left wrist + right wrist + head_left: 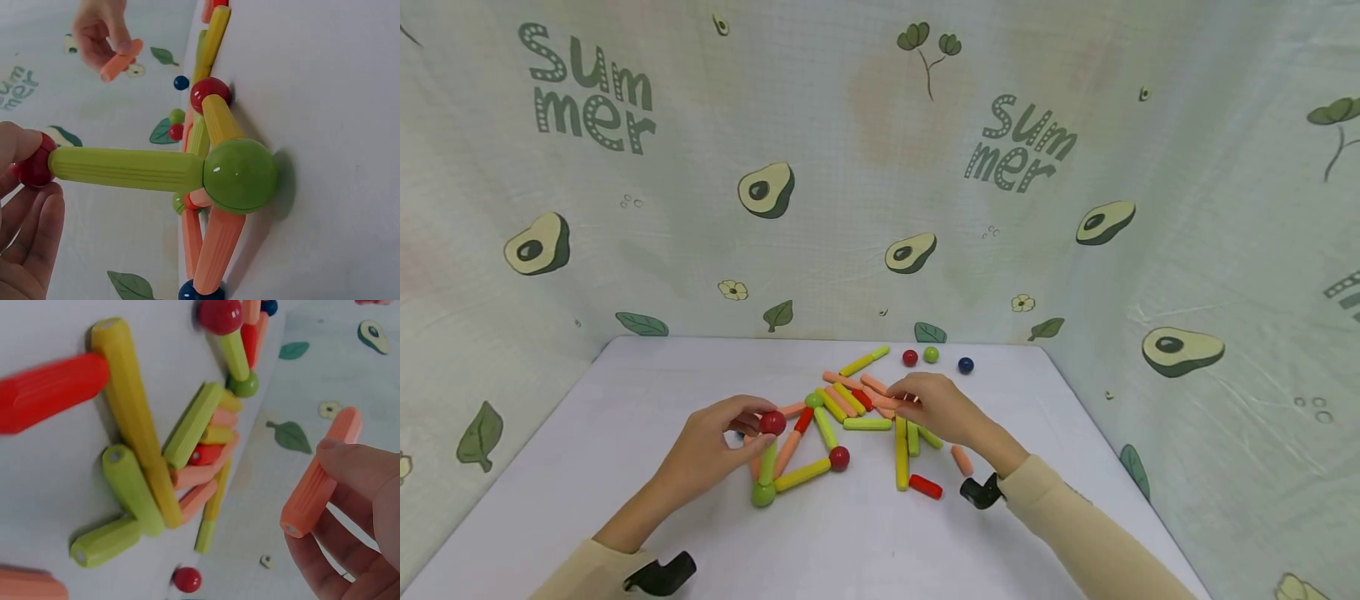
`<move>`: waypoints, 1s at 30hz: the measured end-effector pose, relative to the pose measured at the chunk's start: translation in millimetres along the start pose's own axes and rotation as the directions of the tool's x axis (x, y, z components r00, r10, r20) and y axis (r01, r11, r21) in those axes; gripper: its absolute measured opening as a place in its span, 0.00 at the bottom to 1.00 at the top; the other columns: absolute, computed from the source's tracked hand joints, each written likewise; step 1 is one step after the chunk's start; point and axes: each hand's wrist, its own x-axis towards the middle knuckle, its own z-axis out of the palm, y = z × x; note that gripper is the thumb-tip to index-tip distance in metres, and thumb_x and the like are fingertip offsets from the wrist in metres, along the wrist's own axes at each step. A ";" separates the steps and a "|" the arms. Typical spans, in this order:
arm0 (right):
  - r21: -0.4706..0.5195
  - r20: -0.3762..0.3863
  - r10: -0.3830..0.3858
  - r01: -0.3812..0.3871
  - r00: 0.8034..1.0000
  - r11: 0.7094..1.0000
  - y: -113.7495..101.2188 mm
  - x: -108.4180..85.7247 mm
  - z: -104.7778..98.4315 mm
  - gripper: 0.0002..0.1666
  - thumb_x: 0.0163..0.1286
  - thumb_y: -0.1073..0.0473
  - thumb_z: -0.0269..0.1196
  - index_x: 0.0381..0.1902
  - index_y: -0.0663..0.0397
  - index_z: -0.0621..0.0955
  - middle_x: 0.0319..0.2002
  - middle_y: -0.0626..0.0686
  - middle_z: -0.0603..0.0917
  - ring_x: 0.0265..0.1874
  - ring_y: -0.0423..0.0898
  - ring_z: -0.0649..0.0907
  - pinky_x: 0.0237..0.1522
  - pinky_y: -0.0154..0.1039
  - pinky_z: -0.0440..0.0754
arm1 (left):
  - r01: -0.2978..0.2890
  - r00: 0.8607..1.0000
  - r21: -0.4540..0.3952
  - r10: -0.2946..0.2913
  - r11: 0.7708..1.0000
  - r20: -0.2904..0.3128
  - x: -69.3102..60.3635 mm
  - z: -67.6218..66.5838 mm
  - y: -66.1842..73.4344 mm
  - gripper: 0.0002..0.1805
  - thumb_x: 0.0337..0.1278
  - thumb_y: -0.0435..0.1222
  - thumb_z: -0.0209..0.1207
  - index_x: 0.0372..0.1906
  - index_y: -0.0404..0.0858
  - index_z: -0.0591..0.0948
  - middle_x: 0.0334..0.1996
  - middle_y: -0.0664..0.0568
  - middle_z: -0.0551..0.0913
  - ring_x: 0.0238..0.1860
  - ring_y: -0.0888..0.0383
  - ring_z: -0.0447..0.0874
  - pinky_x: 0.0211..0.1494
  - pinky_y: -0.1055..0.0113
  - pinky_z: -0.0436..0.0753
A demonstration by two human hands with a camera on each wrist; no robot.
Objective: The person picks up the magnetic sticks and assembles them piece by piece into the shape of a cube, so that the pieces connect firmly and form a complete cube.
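Note:
My left hand [711,446] pinches a red ball [772,422] between thumb and fingers. From that ball a lime-green rod [125,169] runs down to a green ball [240,175] on the table. This green ball also joins a yellow rod [802,475], leading to another red ball [839,458], and a salmon rod [219,250], whose far end meets a blue ball [201,292]. My right hand [936,408] holds a loose salmon rod [320,478] between thumb and fingers, raised above the pile of rods. Part of the assembled frame is hidden behind my left hand.
Loose rods, among them a long yellow rod [902,454] and a short red rod [926,487], lie near my right hand. Behind the pile are a red ball [910,357], a green ball [931,354] and a blue ball [966,365]. A printed cloth [842,125] hangs behind the white table [647,400].

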 end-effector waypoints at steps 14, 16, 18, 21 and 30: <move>-0.052 -0.008 -0.159 0.158 0.987 0.986 -68.2 31.1 29.8 0.16 0.71 0.56 0.74 0.55 0.49 0.90 0.51 0.46 0.90 0.60 0.47 0.84 0.62 0.38 0.82 | -0.036 0.999 -0.021 0.036 0.999 0.017 -3.6 -3.4 -4.5 0.26 0.53 0.29 0.79 0.57 0.47 0.84 0.47 0.62 0.85 0.41 0.67 0.84 0.45 0.65 0.90; -0.064 -0.020 -0.200 0.198 0.980 0.978 -73.5 35.2 34.0 0.15 0.70 0.57 0.74 0.54 0.48 0.90 0.51 0.46 0.89 0.67 0.47 0.81 0.61 0.37 0.83 | -0.040 0.999 -0.021 0.040 0.999 0.017 -4.1 -3.9 -4.4 0.26 0.53 0.29 0.79 0.57 0.47 0.84 0.47 0.62 0.85 0.41 0.67 0.84 0.45 0.65 0.90; -0.075 -0.036 -0.228 0.225 0.973 0.971 -77.5 38.8 37.9 0.14 0.70 0.57 0.75 0.53 0.49 0.91 0.49 0.46 0.89 0.72 0.49 0.78 0.65 0.39 0.81 | -0.053 0.998 -0.020 0.053 0.998 0.013 -4.5 -4.4 -4.4 0.27 0.52 0.29 0.79 0.56 0.48 0.84 0.47 0.62 0.85 0.40 0.68 0.84 0.45 0.67 0.89; -0.095 -0.053 -0.245 0.239 0.968 0.966 -82.4 44.0 43.0 0.15 0.70 0.56 0.75 0.53 0.49 0.90 0.47 0.45 0.90 0.68 0.48 0.81 0.71 0.40 0.75 | -0.076 0.997 -0.025 0.076 0.997 0.002 -4.9 -5.1 -5.0 0.27 0.52 0.29 0.79 0.56 0.48 0.84 0.47 0.63 0.85 0.40 0.68 0.84 0.45 0.69 0.89; -0.117 -0.053 -0.266 0.259 0.962 0.959 -95.3 50.5 44.3 0.16 0.70 0.56 0.75 0.54 0.47 0.91 0.43 0.43 0.86 0.45 0.41 0.80 0.57 0.29 0.79 | -0.089 0.996 -0.026 0.089 0.996 -0.008 -4.8 -6.1 -2.5 0.27 0.50 0.29 0.80 0.55 0.44 0.84 0.47 0.62 0.84 0.40 0.68 0.84 0.44 0.67 0.89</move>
